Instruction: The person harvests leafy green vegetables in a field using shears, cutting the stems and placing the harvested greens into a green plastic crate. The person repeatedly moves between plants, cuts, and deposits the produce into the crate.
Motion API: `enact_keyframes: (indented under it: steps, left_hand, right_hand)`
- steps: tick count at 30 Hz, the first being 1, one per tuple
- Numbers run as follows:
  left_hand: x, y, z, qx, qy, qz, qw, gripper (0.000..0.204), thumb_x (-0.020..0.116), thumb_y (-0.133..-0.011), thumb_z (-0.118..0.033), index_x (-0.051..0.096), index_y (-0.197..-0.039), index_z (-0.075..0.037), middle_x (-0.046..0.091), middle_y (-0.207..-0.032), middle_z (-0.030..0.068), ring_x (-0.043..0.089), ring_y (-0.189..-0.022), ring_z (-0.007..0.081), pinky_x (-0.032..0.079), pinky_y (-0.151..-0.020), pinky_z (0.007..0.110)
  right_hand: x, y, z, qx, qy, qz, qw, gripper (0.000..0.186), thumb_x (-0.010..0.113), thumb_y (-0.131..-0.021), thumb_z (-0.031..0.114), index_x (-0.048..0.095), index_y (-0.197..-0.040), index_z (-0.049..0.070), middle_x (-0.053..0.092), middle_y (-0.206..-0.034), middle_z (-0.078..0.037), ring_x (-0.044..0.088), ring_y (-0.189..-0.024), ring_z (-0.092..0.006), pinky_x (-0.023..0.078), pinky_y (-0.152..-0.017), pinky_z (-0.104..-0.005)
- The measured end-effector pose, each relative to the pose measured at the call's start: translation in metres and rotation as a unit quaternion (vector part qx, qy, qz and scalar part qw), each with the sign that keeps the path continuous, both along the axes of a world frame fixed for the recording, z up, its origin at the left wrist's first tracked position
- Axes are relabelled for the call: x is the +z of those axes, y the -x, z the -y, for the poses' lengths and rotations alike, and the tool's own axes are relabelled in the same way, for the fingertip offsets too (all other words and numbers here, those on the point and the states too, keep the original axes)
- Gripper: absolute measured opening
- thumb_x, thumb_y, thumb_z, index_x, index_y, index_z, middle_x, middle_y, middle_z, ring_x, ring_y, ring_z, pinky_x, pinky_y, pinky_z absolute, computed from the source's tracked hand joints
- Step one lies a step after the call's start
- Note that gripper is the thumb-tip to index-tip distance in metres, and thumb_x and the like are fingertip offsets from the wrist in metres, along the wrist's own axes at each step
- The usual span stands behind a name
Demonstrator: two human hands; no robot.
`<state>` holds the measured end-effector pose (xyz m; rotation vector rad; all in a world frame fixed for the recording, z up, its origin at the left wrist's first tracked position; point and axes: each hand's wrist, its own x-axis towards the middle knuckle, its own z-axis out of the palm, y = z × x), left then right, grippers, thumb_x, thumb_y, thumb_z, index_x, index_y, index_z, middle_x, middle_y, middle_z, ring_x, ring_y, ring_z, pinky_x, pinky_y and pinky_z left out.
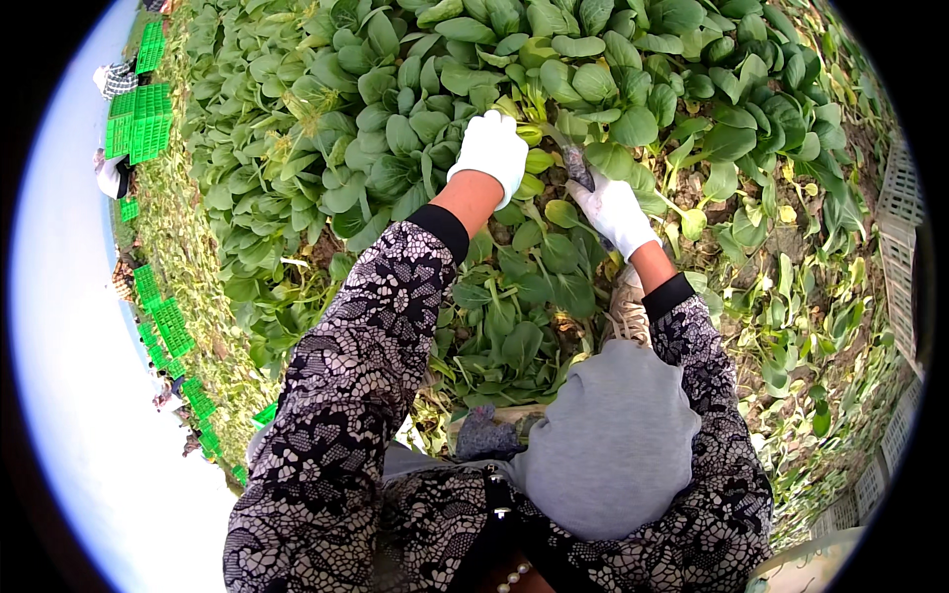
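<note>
My left hand (491, 155), in a white glove, is closed at the edge of the standing bok choy (386, 148). Pale yellow-green stalks (534, 158) show right beside its fingers, which are partly hidden among the leaves. My right hand (615, 211), also white-gloved, grips a dark, mud-caked knife (576, 166). Its blade points away from me, toward the base of the plants, and its handle is mostly hidden by the glove. Several cut bok choy (509, 321) lie in a pile on the ground between my arms, close to my knee.
My grey-clad knee (613, 435) and shoe (629, 308) are under my right forearm. Loose leaves litter the soil (781, 242) at right. Pale crates (898, 237) line the right edge. Green crates (150, 124) and several people (111, 176) are far left.
</note>
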<state>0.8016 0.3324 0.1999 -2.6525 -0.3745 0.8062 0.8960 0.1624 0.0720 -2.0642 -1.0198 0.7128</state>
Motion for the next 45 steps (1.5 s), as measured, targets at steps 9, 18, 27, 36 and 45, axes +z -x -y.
enact_keyframes:
  steps: [9, 18, 27, 36, 45]
  left_hand:
    - [0.000, -0.005, -0.018, 0.023, 0.028, -0.042, 0.998, 0.026, 0.067, -0.088, -0.023, 0.076, -0.110, -0.011, 0.065, -0.120, 0.0086, 0.057, -0.115, 0.0286, 0.047, -0.094, 0.040]
    - [-0.003, -0.001, -0.015, 0.030, 0.020, -0.034, 0.999, 0.025, 0.070, -0.085, -0.020, 0.075, -0.108, -0.011, 0.065, -0.118, 0.0078, 0.057, -0.114, 0.0267, 0.046, -0.091, 0.039]
    - [0.000, 0.087, 0.015, -0.073, 0.075, 0.258, 0.960, 0.015, 0.067, -0.074, -0.012, 0.065, -0.090, -0.011, 0.060, -0.102, 0.0080, 0.056, -0.101, 0.0278, 0.044, -0.083, 0.040]
    - [0.108, 0.196, 0.077, -0.111, 0.163, 0.522, 0.830, 0.032, 0.072, -0.062, -0.005, 0.063, -0.093, -0.009, 0.066, -0.121, 0.0079, 0.060, -0.109, 0.0308, 0.046, -0.092, 0.043]
    - [0.179, 0.336, 0.124, 0.103, 0.408, 0.685, 0.594, 0.055, 0.086, -0.070, -0.003, 0.066, -0.121, -0.004, 0.067, -0.123, 0.0098, 0.065, -0.111, 0.0240, 0.052, -0.099, 0.036]
  right_hand:
    - [0.007, 0.006, -0.008, 0.004, 0.051, 0.068, 0.996, 0.044, 0.065, -0.094, 0.038, 0.060, -0.117, 0.000, 0.067, -0.103, -0.029, 0.064, -0.096, -0.0484, 0.053, -0.084, -0.0518]
    - [0.018, -0.004, -0.030, 0.092, 0.099, 0.128, 0.983, 0.043, 0.064, -0.093, 0.035, 0.061, -0.113, -0.003, 0.068, -0.106, -0.028, 0.065, -0.099, -0.0459, 0.053, -0.088, -0.0501]
    - [0.040, 0.023, 0.068, -0.049, 0.062, -0.098, 0.992, 0.045, 0.068, -0.092, 0.038, 0.063, -0.109, -0.003, 0.069, -0.096, -0.029, 0.067, -0.095, -0.0446, 0.052, -0.084, -0.0461]
    - [0.214, 0.048, 0.109, -0.040, -0.141, -0.081, 0.986, 0.041, 0.077, -0.087, 0.024, 0.065, -0.116, -0.001, 0.068, -0.087, -0.005, 0.059, -0.074, -0.0125, 0.050, -0.071, -0.0290]
    - [0.396, 0.194, 0.046, 0.232, -0.173, -0.142, 0.947, 0.042, 0.073, -0.092, 0.026, 0.064, -0.125, 0.003, 0.065, -0.097, 0.001, 0.056, -0.071, -0.0051, 0.049, -0.064, -0.0225]
